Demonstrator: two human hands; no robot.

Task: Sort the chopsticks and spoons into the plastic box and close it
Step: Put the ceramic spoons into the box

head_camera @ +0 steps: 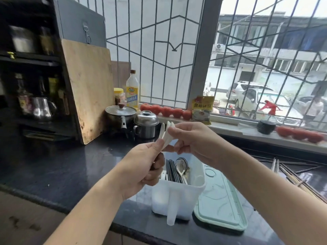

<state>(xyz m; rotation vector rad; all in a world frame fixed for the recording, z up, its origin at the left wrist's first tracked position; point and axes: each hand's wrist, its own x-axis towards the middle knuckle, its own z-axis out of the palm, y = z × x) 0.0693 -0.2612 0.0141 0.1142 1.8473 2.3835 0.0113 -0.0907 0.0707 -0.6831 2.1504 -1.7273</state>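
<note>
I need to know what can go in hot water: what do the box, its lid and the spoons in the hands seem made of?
The box looks like translucent, milky plastic: light passes through its walls. The lid beside it looks like matte pale green plastic with moulded ridges. The spoons, held by the left hand and right hand, are plain white, probably plastic, though ceramic cannot be ruled out.

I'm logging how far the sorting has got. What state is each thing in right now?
plastic box: open, chopsticks and metal spoons inside
green lid: off, flat beside the box
white spoons: held above the box by both hands
left hand: grips the spoons
right hand: pinches the spoons
loose chopsticks: on the counter, unsorted
pot: lid on
</note>
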